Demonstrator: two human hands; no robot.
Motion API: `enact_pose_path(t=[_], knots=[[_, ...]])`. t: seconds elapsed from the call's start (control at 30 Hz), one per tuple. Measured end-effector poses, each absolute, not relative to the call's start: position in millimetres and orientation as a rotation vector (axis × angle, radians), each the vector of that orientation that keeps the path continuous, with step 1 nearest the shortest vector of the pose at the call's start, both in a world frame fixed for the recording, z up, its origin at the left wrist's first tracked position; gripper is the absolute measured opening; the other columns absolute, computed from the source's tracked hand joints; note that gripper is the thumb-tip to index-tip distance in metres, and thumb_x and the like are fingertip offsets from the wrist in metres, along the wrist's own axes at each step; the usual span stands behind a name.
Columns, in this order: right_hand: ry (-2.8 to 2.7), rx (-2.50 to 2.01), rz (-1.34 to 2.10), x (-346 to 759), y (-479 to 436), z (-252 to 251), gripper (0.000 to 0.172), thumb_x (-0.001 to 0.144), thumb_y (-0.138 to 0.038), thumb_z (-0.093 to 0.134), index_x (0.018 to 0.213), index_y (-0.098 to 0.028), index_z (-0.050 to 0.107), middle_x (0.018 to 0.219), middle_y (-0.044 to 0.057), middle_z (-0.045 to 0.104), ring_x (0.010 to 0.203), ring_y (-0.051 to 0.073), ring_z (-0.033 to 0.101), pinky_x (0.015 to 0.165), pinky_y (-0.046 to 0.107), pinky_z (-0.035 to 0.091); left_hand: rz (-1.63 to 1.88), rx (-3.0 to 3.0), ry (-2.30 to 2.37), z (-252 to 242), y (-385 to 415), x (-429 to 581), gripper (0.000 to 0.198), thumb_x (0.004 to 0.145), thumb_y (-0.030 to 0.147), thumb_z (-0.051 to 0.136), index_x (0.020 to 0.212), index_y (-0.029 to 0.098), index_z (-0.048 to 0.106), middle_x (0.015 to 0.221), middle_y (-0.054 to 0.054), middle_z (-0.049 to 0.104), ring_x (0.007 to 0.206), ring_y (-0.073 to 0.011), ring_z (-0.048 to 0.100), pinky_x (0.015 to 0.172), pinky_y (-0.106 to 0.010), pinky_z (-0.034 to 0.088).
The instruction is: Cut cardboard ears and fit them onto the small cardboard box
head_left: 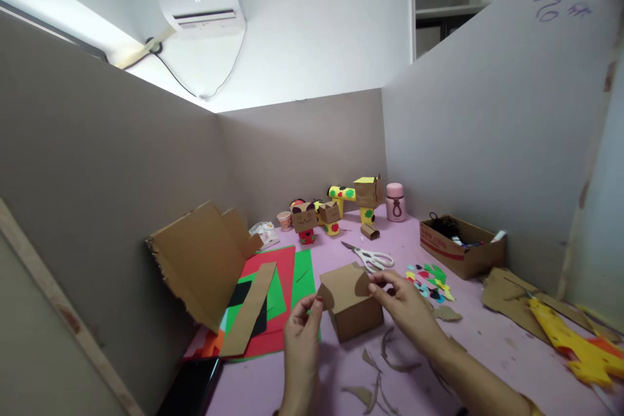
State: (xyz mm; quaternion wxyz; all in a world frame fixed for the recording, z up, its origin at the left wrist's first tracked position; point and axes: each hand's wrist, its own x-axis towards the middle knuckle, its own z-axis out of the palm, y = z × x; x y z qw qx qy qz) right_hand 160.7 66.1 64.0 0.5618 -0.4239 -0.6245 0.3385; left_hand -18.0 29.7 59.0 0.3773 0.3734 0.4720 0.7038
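Note:
A small brown cardboard box (355,320) stands on the pink table in front of me. My left hand (303,331) pinches a rounded cardboard piece (327,294) against the box's left upper corner. At the right upper corner, my right hand (402,302) holds a second, darker rounded piece (361,285) between thumb and fingers. White-handled scissors (374,259) lie just behind the box with their blades apart. Curved cardboard scraps (377,380) are scattered in front of it.
Coloured paper sheets (280,296) and a leaning cardboard sheet (199,257) are at left. Decorated cardboard figures (305,218) and a pink bottle (395,203) stand behind. On the right are paper cutouts (431,281), an open box (461,253) and a yellow glue gun (560,338).

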Motion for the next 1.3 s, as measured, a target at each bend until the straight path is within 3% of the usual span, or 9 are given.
enact_pose_path(t=[0.2, 0.43, 0.8, 1.3], knots=[[-1.595, -1.001, 0.752, 168, 76, 59, 0.015, 0.080, -0.030, 0.051, 0.084, -0.020, 0.061, 0.084, 0.004, 0.066, 0.082, 0.023, 0.058, 0.071, 0.032, 0.041, 1.743, 1.026, 1.184, 59, 43, -9, 0.026, 0.056, 0.035, 0.076, 0.071, 0.014, 0.068, 0.070, -0.004, 0.070, 0.071, -0.0186, 0.062, 0.070, -0.028, 0.047], [-1.712, -0.942, 0.751, 172, 83, 63, 0.012, 0.081, -0.029, 0.048, 0.078, -0.021, 0.055, 0.076, 0.000, 0.060, 0.075, 0.019, 0.056, 0.066, 0.028, 0.042, 1.699, 1.170, 1.263, 53, 47, -5, 0.023, 0.064, 0.034, 0.070, 0.076, 0.015, 0.066, 0.074, -0.004, 0.068, 0.071, -0.0180, 0.060, 0.067, -0.026, 0.046], [-1.752, -1.025, 0.691, 172, 82, 63, 0.014, 0.077, -0.028, 0.050, 0.082, -0.022, 0.061, 0.090, 0.004, 0.065, 0.086, 0.023, 0.056, 0.077, 0.035, 0.041, 1.671, 1.307, 1.448, 46, 42, -6, 0.031, 0.061, 0.040, 0.071, 0.079, 0.015, 0.067, 0.082, -0.008, 0.069, 0.083, -0.0251, 0.062, 0.073, -0.032, 0.048], [-1.791, -0.937, 0.782, 171, 84, 64, 0.009, 0.080, -0.023, 0.046, 0.081, -0.020, 0.055, 0.083, 0.004, 0.064, 0.083, 0.021, 0.060, 0.074, 0.031, 0.044, 1.626, 1.395, 1.418, 42, 41, -12, 0.031, 0.065, 0.040, 0.068, 0.083, 0.015, 0.068, 0.088, -0.011, 0.071, 0.086, -0.0267, 0.063, 0.074, -0.034, 0.049]])
